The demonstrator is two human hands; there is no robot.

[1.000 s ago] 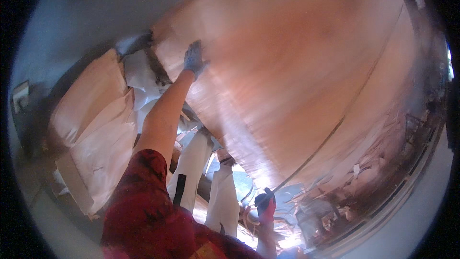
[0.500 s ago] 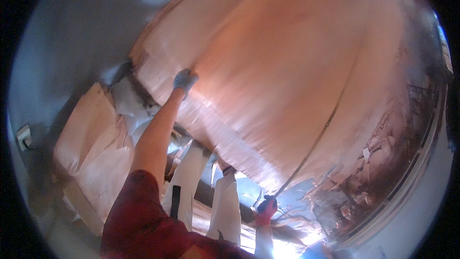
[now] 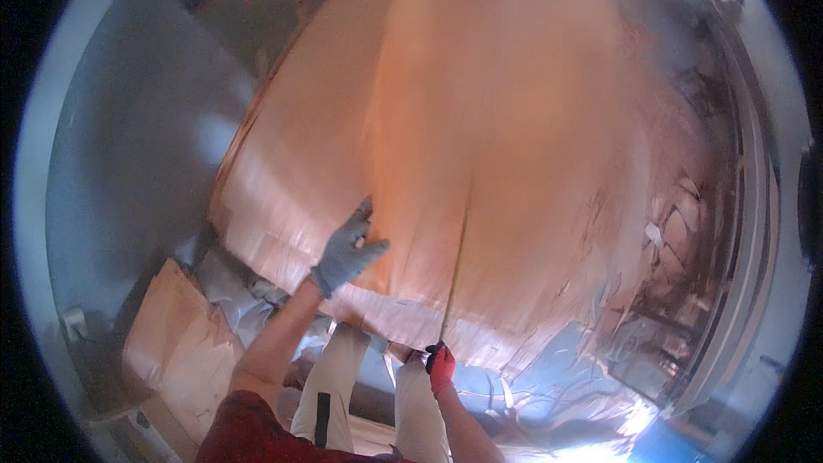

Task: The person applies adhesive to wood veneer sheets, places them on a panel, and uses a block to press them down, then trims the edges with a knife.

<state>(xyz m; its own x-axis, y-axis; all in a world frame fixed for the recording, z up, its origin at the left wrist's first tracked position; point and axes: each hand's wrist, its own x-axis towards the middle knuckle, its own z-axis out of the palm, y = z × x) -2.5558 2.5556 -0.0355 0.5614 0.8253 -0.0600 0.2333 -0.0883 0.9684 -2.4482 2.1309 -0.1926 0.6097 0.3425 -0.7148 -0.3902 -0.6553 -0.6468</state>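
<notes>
Veneer sheet (image 3: 531, 120) lies ahead of both hands, near edge about level with the right. Right hand (image 3: 441, 365), red glove, is clenched on the near end of a thin stick (image 3: 457, 270), which points away from it over the sheet. Left hand (image 3: 345, 250), grey glove, is empty, fingers spread over the near left part; can't tell if it's touching. My take: keep the stick low and in line with the right forearm, don't dig its tip in. Use a flat left palm, no fingertip pressure; veneer likely splits along the grain. Torn scraps (image 3: 677, 223) sit right of the right hand.
</notes>
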